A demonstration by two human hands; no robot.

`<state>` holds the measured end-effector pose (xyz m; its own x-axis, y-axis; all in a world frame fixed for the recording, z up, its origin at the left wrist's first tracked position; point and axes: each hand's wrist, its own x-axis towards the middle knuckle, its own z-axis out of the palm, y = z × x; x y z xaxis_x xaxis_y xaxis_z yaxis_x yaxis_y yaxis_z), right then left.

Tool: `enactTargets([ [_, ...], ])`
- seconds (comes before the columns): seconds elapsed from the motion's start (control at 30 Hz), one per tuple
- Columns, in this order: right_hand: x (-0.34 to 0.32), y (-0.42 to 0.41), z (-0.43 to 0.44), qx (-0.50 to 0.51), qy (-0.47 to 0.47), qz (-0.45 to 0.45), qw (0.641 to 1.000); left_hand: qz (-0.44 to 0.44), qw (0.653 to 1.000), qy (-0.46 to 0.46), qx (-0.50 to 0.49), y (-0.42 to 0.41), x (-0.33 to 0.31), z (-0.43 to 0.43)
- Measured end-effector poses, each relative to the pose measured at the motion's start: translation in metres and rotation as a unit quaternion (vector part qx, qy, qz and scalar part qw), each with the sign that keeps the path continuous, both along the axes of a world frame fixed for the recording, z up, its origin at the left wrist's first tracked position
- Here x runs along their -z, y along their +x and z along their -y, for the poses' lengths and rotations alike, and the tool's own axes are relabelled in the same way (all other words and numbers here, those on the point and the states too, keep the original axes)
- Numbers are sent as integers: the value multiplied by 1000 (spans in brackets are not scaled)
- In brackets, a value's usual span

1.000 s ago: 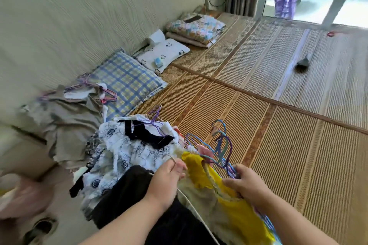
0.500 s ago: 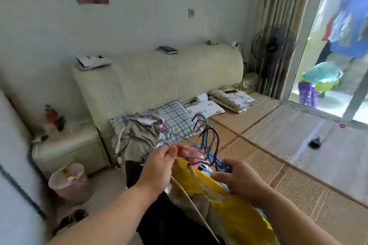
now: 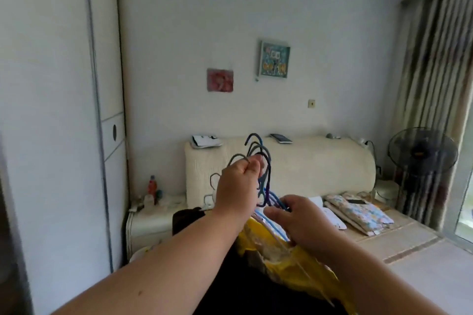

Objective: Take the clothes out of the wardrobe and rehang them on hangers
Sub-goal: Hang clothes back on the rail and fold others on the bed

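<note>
The left hand (image 3: pixel 239 181) is up in front of the sofa (image 3: pixel 320 166), with its fingers curled round the hooks of a bunch of hangers (image 3: pixel 259 153) — thin wire ones in blue, grey & purple. The right hand (image 3: pixel 297 220) is lower and just beside it. Its fingers close on the shoulders of the same hangers, directly above a yellow garment (image 3: pixel 294 273) that droops from them. A black garment (image 3: pixel 230 289) lies under both forearms; we cannot tell if it sits on a hanger. The wardrobe (image 3: pixel 51 110) stands at the left, well apart from the hands.

We judge the load as light but awkward. The wire hangers are stiff but springy, and their hooks tangle easily with each other. The cloth is soft and probably slides off a smooth wire shoulder if the bunch tilts. So we would keep the hooks together in one fist, approx. as the left hand does now, and separate one hanger at the neck, not at the cloth. The yellow garment we would take at the collar or shoulder seam — pulling lower down only stretches it.
</note>
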<state>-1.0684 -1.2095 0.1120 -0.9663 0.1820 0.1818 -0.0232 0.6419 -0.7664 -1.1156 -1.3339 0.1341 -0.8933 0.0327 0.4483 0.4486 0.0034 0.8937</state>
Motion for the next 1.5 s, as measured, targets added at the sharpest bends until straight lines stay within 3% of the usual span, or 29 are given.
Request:
enactTargets([
  [0.3,-6,-9,33,-107,-88,8,990,9,986,-58,-154,10,-10,5],
  [0.53,-10,-6,38,-202,-174,35,963,11,945,-45,-323,12,-9,9],
  [0.73,-26,-5,36,-275,-199,78,937,-26,933,3,-358,31,-17,24],
  [0.97,-36,-5,34,-360,-232,139,893,-38,924,-15,-379,51,-25,40],
  [1.2,-49,-20,4,-344,-133,87,926,-27,944,56,-324,57,-26,52],
  [1.27,-50,-18,3,-361,-115,79,922,-41,943,33,-327,60,-28,49],
  [1.4,-49,-6,12,-394,-82,58,914,-45,914,-52,-400,66,-33,36],
  [1.5,-47,1,18,-407,-52,33,911,-57,891,-64,-446,66,-34,32],
])
